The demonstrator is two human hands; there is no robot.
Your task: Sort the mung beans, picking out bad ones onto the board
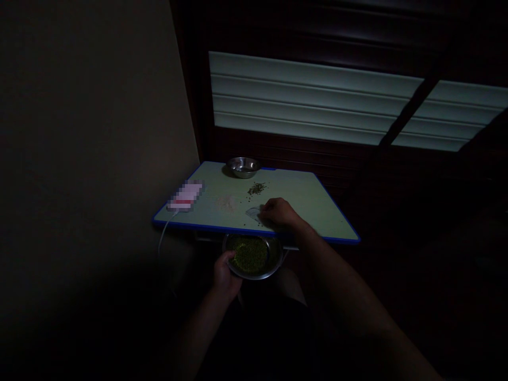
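My left hand (pixel 227 276) grips the rim of a metal bowl (pixel 257 276) below the table's near edge, thumb over the rim. Small green beans (pixel 251 255) fill much of that bowl. Over the tabletop, my right hand (pixel 278 211) is closed on a thin, clear flat piece (pixel 254 212), perhaps a plastic scraper; its exact kind is hard to make out in the dim light. Just beyond it lies a small pile of dark beans or grains (pixel 257 188), with a few scattered bits near the front edge. A pale patch of fine bits (pixel 227 203) lies to the left.
A second metal bowl (pixel 243 168) stands at the back of the small blue-edged table (pixel 325 211). On the left lies a blurred phone-like device (pixel 186 196) with a white cable (pixel 160 241) hanging off the edge. A wall rises at left, dark slatted panels behind.
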